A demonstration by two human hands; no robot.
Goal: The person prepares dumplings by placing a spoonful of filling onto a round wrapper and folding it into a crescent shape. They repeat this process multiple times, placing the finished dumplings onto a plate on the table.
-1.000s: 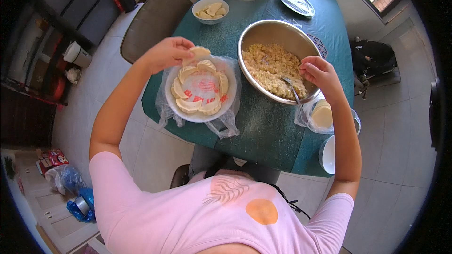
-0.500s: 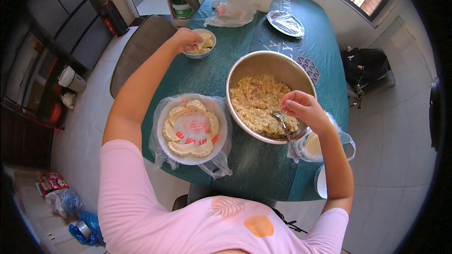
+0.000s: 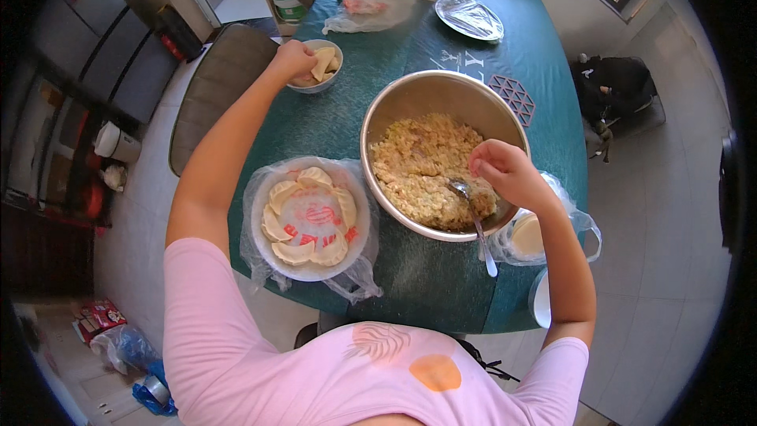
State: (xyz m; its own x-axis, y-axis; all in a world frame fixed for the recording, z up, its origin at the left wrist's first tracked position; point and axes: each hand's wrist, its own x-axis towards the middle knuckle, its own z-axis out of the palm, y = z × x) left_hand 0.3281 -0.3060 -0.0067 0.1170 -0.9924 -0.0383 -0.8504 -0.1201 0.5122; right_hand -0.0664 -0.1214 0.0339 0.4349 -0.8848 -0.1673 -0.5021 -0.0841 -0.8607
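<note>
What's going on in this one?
The person's left hand is at a small white bowl of pale dough pieces; whether it grips one is hidden. The right hand hovers over the steel mixing bowl of filling, where a metal spoon rests. Pleated dumplings lie in a ring in the plastic-lined dish.

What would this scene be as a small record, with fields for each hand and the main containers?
Left hand: at the left side of a small round white bowl; grip unclear
Small bowl contents: pale dough pieces
Right hand: above a large round silver metal bowl; grip unclear
Large bowl contents: pale yellow chopped mixture, silver metal spoon
Round white dish: crimped pale dumplings in a ring
Right of large bowl: pale round dough discs in clear plastic bag
</note>
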